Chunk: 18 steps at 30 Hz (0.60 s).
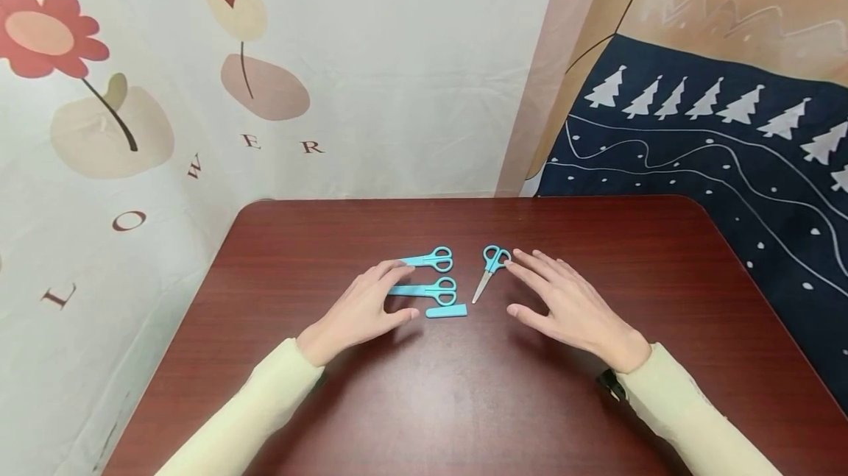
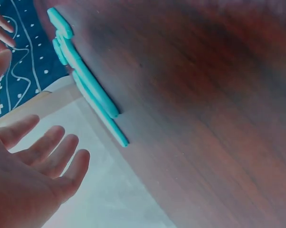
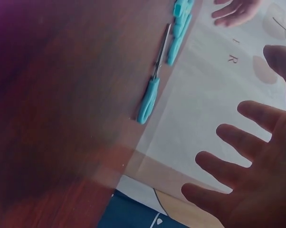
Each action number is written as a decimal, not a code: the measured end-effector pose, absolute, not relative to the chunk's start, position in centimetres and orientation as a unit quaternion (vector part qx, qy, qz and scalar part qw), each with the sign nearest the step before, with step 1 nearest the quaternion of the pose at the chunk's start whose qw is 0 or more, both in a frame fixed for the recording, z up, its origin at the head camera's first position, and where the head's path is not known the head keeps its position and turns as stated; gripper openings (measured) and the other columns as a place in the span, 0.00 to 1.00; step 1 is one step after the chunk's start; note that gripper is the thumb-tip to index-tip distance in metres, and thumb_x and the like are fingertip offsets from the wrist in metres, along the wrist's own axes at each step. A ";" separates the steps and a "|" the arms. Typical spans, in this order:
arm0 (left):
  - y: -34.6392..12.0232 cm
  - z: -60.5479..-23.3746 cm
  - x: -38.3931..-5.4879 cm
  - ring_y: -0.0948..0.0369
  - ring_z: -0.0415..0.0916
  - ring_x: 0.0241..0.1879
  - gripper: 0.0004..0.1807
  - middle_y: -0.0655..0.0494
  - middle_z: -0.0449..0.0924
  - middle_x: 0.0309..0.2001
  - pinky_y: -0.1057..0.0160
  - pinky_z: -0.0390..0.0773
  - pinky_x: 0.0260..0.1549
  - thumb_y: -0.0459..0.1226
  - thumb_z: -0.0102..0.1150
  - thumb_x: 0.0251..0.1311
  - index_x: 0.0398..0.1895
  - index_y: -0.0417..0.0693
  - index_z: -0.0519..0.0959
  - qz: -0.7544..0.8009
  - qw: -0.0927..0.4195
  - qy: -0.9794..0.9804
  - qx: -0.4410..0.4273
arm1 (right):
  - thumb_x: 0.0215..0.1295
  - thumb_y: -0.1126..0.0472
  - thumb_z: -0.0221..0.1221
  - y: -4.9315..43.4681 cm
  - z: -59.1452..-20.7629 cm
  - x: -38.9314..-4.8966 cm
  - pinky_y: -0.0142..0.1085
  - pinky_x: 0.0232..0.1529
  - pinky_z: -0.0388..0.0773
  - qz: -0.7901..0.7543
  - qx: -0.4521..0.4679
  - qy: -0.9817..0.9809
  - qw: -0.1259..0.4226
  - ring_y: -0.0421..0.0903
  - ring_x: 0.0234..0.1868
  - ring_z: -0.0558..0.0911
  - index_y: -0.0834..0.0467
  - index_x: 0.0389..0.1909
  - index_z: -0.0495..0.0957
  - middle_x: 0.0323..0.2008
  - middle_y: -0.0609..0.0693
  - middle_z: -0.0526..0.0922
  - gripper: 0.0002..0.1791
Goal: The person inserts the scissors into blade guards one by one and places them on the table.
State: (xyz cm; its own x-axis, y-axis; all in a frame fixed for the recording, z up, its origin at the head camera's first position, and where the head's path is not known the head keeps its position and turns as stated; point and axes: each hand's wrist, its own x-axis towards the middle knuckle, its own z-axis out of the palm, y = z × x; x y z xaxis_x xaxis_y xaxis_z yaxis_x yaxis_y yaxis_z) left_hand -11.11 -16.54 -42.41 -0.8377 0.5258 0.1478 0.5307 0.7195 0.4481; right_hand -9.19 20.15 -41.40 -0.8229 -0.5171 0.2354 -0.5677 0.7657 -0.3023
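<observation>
My left hand (image 1: 358, 308) hovers with relaxed, spread fingers beside two pairs of blue scissors, overlapping their left ends in the head view. The far pair of scissors (image 1: 427, 261) and the near pair of scissors (image 1: 419, 290) both have blue covers over their blades. In front of them lies a loose blue blade cover (image 1: 447, 311). A third pair of scissors (image 1: 492, 265) has bare metal blades pointing toward me. Just right of its handles is my right hand (image 1: 573, 307), fingers extended and holding nothing. The right wrist view shows those bare scissors (image 3: 151, 95) beyond the hand's fingers.
All of it lies on a dark red-brown wooden table (image 1: 424, 402) with rounded far corners. Behind stands a pale flower-printed cloth (image 1: 411, 93). To the right hangs a navy fabric (image 1: 662, 145) with white trees. A small dark object (image 1: 611, 384) sits at my right cuff.
</observation>
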 end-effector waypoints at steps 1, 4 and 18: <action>-16.6 -42.3 -10.9 0.49 0.70 0.67 0.39 0.49 0.72 0.69 0.39 0.69 0.63 0.56 0.69 0.62 0.72 0.45 0.73 -0.244 0.005 -0.927 -0.283 | 0.68 0.37 0.63 20.2 -41.4 -9.5 0.64 0.70 0.62 0.182 0.291 -0.937 0.062 0.63 0.76 0.64 0.52 0.75 0.70 0.77 0.54 0.66 0.40; -16.8 -42.2 -10.1 0.49 0.64 0.73 0.42 0.49 0.67 0.74 0.38 0.66 0.67 0.58 0.68 0.62 0.74 0.47 0.70 -0.249 0.002 -0.928 -0.278 | 0.68 0.36 0.63 20.1 -41.3 -10.4 0.65 0.71 0.61 0.180 0.299 -0.936 0.043 0.63 0.77 0.62 0.52 0.76 0.69 0.78 0.54 0.64 0.41; -17.0 -41.7 -7.7 0.48 0.55 0.78 0.45 0.50 0.59 0.79 0.37 0.59 0.71 0.56 0.67 0.63 0.78 0.47 0.64 -0.276 0.015 -0.919 -0.281 | 0.66 0.36 0.65 19.0 -41.7 -14.4 0.68 0.71 0.56 0.162 0.351 -0.921 -0.054 0.63 0.80 0.55 0.48 0.79 0.64 0.80 0.52 0.60 0.45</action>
